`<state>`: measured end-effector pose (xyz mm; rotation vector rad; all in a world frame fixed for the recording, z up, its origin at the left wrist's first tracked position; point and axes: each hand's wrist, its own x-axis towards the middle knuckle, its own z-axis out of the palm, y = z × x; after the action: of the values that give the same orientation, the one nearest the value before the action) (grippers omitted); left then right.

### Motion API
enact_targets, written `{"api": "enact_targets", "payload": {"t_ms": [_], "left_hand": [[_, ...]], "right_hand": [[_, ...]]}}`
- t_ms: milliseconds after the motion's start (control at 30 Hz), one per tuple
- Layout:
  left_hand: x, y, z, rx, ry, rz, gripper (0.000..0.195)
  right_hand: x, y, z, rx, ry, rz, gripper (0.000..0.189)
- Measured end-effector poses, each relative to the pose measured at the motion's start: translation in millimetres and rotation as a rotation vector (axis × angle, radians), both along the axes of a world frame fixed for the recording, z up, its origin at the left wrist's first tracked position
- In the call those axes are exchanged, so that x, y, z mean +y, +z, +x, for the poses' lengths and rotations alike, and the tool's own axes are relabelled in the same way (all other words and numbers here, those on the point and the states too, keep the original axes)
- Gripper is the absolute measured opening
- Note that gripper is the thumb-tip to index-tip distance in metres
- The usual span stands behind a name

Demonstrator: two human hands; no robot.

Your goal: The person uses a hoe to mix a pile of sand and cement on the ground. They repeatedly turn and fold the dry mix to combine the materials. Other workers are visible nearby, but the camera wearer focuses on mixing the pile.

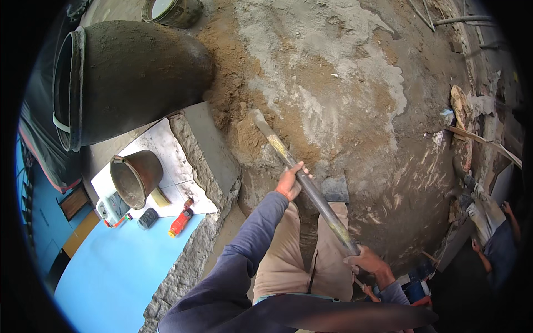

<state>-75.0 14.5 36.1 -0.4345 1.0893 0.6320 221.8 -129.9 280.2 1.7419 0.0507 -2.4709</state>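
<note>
Both my hands grip a long, worn shaft (318, 197) that slants across my front, with patches of yellow paint on it. My left hand (290, 181) is wrapped around its middle. Nearer my body, my right hand (368, 260) holds the lower end beside my right thigh. The far tip is pale with dried material and meets a mound of brown sand (245, 133). Whether a blade lies buried there, I cannot tell. Wet grey mortar (354, 83) mixed with sand spreads over the ground ahead of me.
Left, a large dark drum (141, 79) stands by a broken wall edge (183, 274). On white tiles sits a bucket (145, 170), near a jug (110, 210) and a red bottle (181, 222). Another bucket (177, 12) is farther off. A person (495, 237) is at right, beyond a wooden strip (487, 143).
</note>
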Motion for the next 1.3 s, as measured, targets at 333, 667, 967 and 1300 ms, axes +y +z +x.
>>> {"api": "enact_targets", "payload": {"t_ms": [333,667,967,1300], "left_hand": [[90.3,53.7,-20.9,-0.004,-0.068,0.146,0.024],[333.7,-137.6,-237.6,1.532,-1.394,0.463,0.051],[249.6,-142.4,-261.6,1.385,-1.611,0.428,0.054],[94.0,-112.9,-187.1,1.171,-1.635,0.049,0.070]], "right_hand": [[-9.3,-44.4,-61.2,-0.148,0.242,0.380,0.046],[302.2,-302.5,-453.8,0.194,-0.503,0.438,0.018],[211.2,-287.6,-469.4,0.299,-0.569,0.177,0.031],[77.6,-226.2,-365.4,0.242,-0.359,0.034,0.028]]}}
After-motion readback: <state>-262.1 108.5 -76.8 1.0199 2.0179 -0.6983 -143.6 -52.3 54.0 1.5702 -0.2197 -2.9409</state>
